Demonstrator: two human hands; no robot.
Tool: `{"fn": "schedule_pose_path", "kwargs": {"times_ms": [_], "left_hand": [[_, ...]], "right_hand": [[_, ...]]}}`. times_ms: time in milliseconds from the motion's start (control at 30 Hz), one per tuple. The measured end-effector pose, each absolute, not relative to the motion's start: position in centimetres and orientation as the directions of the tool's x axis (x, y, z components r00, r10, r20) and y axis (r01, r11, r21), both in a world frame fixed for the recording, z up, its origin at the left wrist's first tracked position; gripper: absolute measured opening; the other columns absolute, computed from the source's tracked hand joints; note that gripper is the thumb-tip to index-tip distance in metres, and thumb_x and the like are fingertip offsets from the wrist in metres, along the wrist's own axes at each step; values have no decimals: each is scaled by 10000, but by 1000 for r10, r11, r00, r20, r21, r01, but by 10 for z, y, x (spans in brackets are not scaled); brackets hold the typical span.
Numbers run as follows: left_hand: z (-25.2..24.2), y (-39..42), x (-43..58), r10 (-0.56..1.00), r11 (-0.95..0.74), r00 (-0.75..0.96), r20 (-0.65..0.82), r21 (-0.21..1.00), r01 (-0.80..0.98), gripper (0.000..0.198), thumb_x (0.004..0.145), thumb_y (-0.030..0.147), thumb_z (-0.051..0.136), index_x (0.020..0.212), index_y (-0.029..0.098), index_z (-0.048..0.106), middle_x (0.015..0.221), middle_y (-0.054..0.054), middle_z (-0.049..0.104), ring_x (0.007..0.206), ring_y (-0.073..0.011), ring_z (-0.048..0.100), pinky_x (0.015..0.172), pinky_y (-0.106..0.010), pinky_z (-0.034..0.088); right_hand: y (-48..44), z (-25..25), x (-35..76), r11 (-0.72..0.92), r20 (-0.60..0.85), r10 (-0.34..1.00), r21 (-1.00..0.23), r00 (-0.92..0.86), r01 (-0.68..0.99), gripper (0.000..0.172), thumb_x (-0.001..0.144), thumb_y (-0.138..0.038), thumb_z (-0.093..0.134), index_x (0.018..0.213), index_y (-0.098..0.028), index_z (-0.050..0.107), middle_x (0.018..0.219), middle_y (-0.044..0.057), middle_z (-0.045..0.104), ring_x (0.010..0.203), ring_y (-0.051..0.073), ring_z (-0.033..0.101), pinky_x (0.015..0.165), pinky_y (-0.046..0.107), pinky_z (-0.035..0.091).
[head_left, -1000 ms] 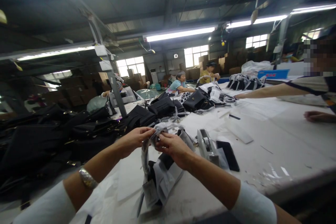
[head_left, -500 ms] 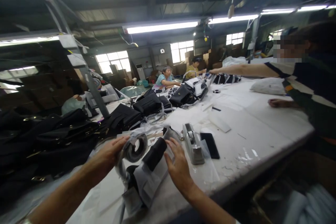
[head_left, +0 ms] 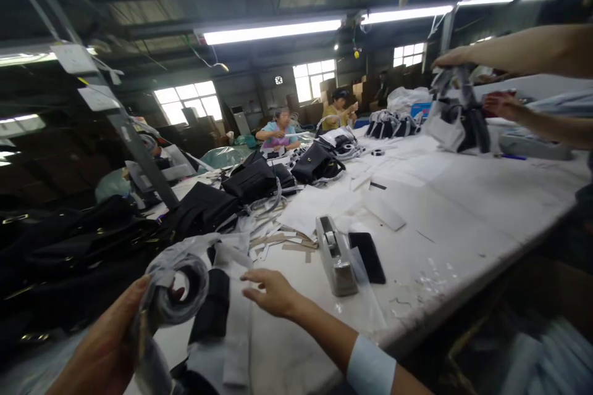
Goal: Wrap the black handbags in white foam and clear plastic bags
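Note:
At the lower left, my left hand (head_left: 115,333) is wrapped round the edge of a coiled strap (head_left: 188,296) covered in pale wrapping. The strap belongs beside a black bag (head_left: 213,305) with white paper round it, standing at the near side of the white table (head_left: 287,339). My right hand (head_left: 273,293) is just right of the bag, fingers apart, by the white wrapping sheet (head_left: 237,327); whether the fingertips touch it is unclear. A grey tape dispenser (head_left: 336,256) stands to the right of that hand.
A black phone (head_left: 367,257) lies beside the dispenser. Black bags (head_left: 252,179) and paper strips (head_left: 287,237) are spread beyond my hands. More black bags (head_left: 83,247) are piled left of a metal post (head_left: 143,157). At the right, a person's hands hold a wrapped bag (head_left: 463,120).
The coil and bag have shifted left and nearer with my left hand. My right hand has come off the bag's top. The person at the right now has a wrapped bag in hand.

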State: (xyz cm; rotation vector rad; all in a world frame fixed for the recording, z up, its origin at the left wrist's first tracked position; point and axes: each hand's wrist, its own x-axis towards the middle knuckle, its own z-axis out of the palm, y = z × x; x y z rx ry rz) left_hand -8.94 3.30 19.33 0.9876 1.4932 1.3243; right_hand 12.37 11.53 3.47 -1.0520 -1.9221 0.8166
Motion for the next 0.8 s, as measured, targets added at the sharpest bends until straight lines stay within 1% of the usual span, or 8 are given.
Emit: {"fn": "schedule_pose_path", "kwargs": {"times_ms": [100, 167, 267, 367, 433, 533, 667, 800], "left_hand": [[186, 40, -101, 901, 200, -379, -214, 977, -75, 526, 639, 528, 790, 1100, 296, 687, 984, -43, 759, 931, -353, 708, 678, -411, 649], [181, 40, -100, 868, 202, -435, -239, 971, -131, 565, 637, 532, 797, 1139, 304, 674, 1014, -41, 757, 905, -331, 716, 667, -378, 648], [178, 35, -87, 868, 134, -450, -210, 972, -194, 670, 619, 525, 826, 1229, 330, 626, 1090, -17, 742, 887, -277, 723, 640, -296, 637], [183, 30, -66, 873, 86, -451, -185, 969, -232, 775, 601, 495, 852, 1306, 351, 566, 1062, 16, 744, 872, -236, 731, 626, -232, 616], [188, 29, -53, 874, 57, -459, -161, 971, -231, 763, 633, 491, 838, 1325, 349, 548, 1027, 26, 749, 871, -221, 733, 632, -205, 603], [190, 30, -44, 881, 52, -446, -154, 971, -232, 696, 669, 491, 815, 1297, 321, 568, 934, 28, 760, 834, -224, 737, 643, -216, 602], [190, 32, -45, 892, 50, -429, -142, 975, -219, 731, 637, 475, 838, 1286, 285, 558, 742, 40, 743, 717, -223, 737, 564, -213, 587], [196, 30, -42, 892, 20, -436, -120, 973, -228, 688, 619, 442, 856, 1231, 276, 588, 767, 26, 740, 714, -212, 734, 548, -196, 570]], "right_hand": [[153, 22, 149, 340, 241, 939, -764, -245, 548, 215, 945, -239, 584, 1124, -181, 690, 1110, 84, 713, 1030, 204, 666, 920, 340, 530], [184, 21, 164, 279, 197, 960, -702, -197, 655, 233, 958, -294, 585, 1142, -163, 644, 1162, 88, 662, 1055, 221, 636, 935, 436, 516], [229, 25, 171, 234, 142, 972, -592, -187, 771, 303, 949, -347, 602, 1195, -171, 597, 1229, 79, 600, 1066, 243, 614, 895, 442, 530], [261, 28, 162, 228, 79, 973, -481, -217, 847, 308, 953, -341, 594, 1217, -180, 585, 1239, 86, 593, 1052, 233, 615, 881, 430, 537], [273, 28, 152, 223, 33, 973, -412, -230, 883, 306, 957, -337, 589, 1221, -183, 581, 1241, 94, 592, 1044, 223, 617, 878, 429, 539], [282, 25, 142, 199, -24, 975, -333, -219, 922, 330, 949, -339, 602, 1226, -162, 577, 1236, 101, 592, 1044, 231, 618, 876, 433, 539], [287, 27, 137, 158, -73, 980, -293, -187, 943, 330, 948, -340, 603, 1228, -166, 576, 1235, 96, 593, 1046, 232, 618, 875, 435, 539], [287, 37, 143, 128, -96, 981, -344, -170, 930, 322, 950, -340, 601, 1224, -173, 578, 1232, 92, 595, 1043, 229, 619, 872, 431, 541]]}}
